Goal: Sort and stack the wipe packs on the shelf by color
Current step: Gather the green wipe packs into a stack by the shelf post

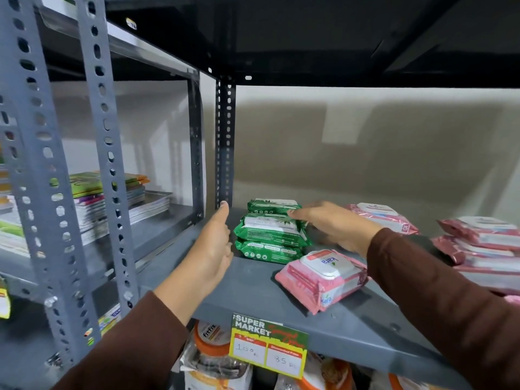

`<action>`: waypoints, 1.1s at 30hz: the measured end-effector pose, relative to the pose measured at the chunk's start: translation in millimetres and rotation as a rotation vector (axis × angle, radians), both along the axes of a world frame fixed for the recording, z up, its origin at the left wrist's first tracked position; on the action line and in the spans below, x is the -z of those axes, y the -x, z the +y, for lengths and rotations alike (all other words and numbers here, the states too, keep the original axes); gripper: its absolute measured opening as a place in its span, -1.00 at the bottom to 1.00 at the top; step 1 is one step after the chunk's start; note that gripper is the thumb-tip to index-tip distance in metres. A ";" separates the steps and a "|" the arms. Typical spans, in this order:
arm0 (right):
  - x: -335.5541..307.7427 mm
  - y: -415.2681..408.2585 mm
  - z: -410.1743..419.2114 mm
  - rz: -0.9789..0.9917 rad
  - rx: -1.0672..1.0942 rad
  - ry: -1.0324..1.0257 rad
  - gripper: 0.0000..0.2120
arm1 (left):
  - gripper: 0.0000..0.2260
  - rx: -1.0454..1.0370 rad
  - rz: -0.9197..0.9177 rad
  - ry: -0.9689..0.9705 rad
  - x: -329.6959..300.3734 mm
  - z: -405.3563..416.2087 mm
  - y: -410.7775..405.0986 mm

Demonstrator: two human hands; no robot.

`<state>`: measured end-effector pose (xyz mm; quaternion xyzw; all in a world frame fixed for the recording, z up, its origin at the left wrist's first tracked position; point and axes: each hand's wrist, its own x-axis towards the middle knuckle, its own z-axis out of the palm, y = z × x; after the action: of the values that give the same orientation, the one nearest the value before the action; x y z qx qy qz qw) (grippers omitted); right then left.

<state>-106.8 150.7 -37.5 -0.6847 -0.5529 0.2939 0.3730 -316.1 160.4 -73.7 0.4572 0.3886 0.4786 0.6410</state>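
Three green wipe packs [271, 232] lie stacked at the left end of the grey shelf [247, 294], close to the rear post. My left hand [213, 249] stands open just left of the stack, palm toward it. My right hand [329, 223] rests open against the stack's right side, fingers touching the upper packs. A pink wipe pack [320, 277] lies alone near the front edge, below my right wrist. Another pink pack [385, 218] sits behind my right hand. Several pink packs [484, 243] are piled at the far right.
A dark perforated post [225, 142] rises behind the green stack. A supermarket price tag [267, 347] hangs from the shelf's front lip. Stacked magazines [112, 198] fill the neighbouring rack on the left. Jars and bags [211, 350] sit on the shelf below.
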 end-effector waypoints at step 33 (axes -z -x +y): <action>-17.4 29.1 -10.3 -0.414 -0.384 0.117 -0.47 | -0.12 -0.171 0.417 -0.313 -10.1 -14.8 -7.3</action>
<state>-135.9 140.4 -20.1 -0.6334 -0.7188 0.2446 0.1494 -308.9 145.6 -63.6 0.6048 0.4707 0.4808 0.4261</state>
